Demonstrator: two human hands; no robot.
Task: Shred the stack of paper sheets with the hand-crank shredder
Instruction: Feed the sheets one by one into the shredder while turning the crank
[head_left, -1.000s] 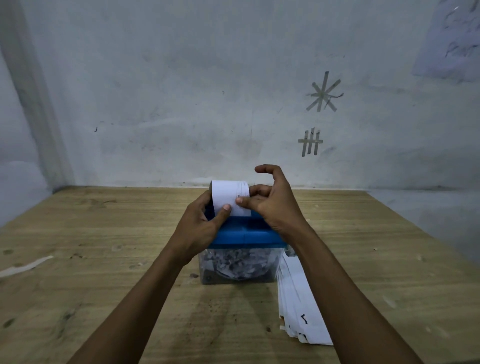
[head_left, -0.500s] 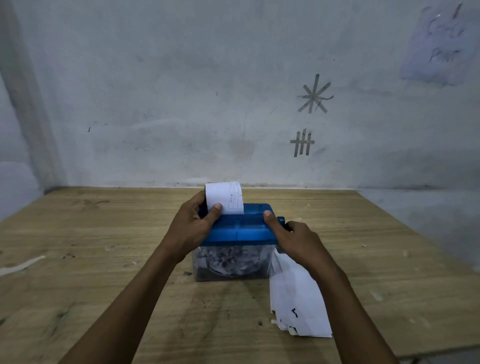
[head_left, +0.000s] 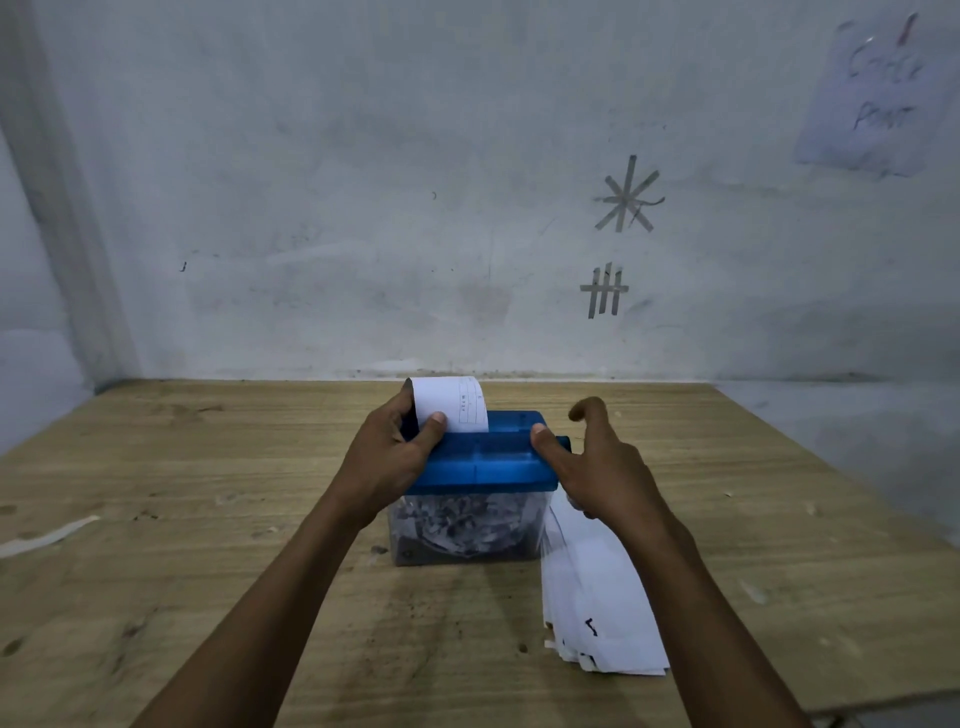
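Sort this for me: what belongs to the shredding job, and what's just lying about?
Job: blue shredder, sheet in its slot pinched by left hand, paper stack, right hand at the shredder's right end.
Lying about: paper scrap on table, wall note, tape marks.

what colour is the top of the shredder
Solid blue. The shredder top sits on a clear bin of shreds; the head view, the only one, shows it plainly.

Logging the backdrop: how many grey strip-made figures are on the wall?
2: a star figure on the wall right of centre, and a hash figure just below it. None seems hidden.
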